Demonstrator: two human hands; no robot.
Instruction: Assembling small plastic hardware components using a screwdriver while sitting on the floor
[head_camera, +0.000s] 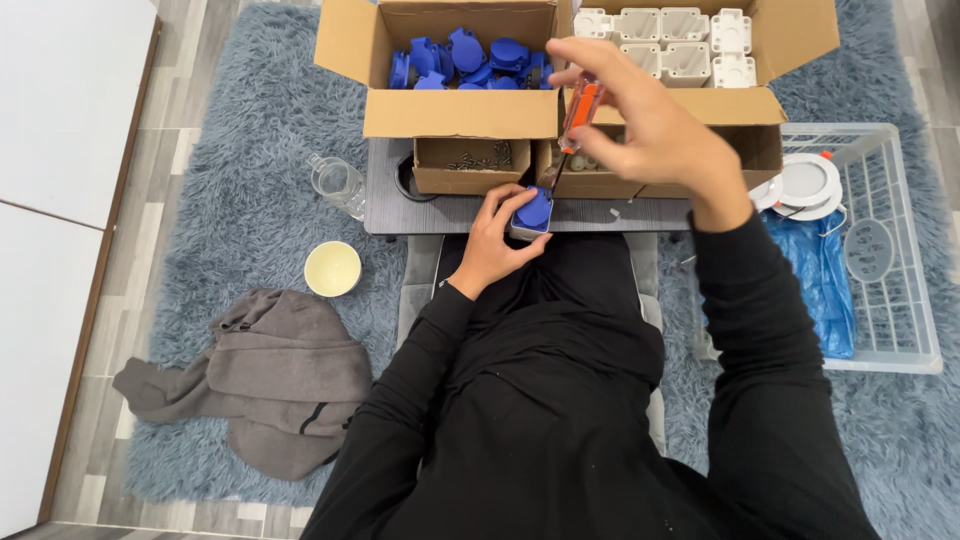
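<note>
Head view: a screw is judged to be being driven, so the orange-handled screwdriver (578, 115), pinched at its handle by the right hand (650, 125), is best kept upright and pressed straight down while the part is held from twisting. The blue-lidded socket part (533, 213) is clamped in the left hand (495, 240) at the near edge of the dark low table (400, 212). It is seen as a small grey-white body under a rounded blue flap, matching the blue parts in the cardboard box (460, 112) behind.

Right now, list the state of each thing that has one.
Left hand: grips the blue socket.
Right hand: holds the screwdriver, tip down at the socket.
Blue-parts box: open, filled.
White-parts box: open.
Bottle: lying down.
Grey garment: crumpled.
</note>
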